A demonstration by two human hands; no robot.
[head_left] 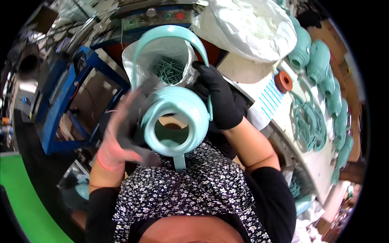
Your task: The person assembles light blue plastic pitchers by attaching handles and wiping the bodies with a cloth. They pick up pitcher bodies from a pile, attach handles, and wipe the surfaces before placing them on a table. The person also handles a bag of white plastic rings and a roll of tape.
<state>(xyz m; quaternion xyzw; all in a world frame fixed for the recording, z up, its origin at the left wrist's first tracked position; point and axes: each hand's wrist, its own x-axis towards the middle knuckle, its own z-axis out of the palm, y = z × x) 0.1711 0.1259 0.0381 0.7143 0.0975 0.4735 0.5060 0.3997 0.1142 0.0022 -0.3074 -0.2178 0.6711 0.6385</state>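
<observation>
In front of my lap is a hollow teal plastic jug shell (195, 117), its wide round mouth tilted toward me. A narrow teal tab (179, 163) sticks out below the mouth. A large teal loop, like a carry handle (170, 30), arches beyond the shell; I cannot tell whether it is joined to it. My right hand (216, 91), in a black glove, is closed round the right side of this loop, close beside the shell. At the shell's left side is my left hand (131, 125), in a dark glove with pinkish parts, too smeared by motion to read its fingers.
Behind the shell, a white bag (131, 56) holds thin teal scraps. On the right, a white table (298, 160) carries teal strips (310, 121), a brown tape roll (283, 81), a printed sheet (265, 101) and several teal shells (320, 60). A blue metal frame (60, 101) stands left.
</observation>
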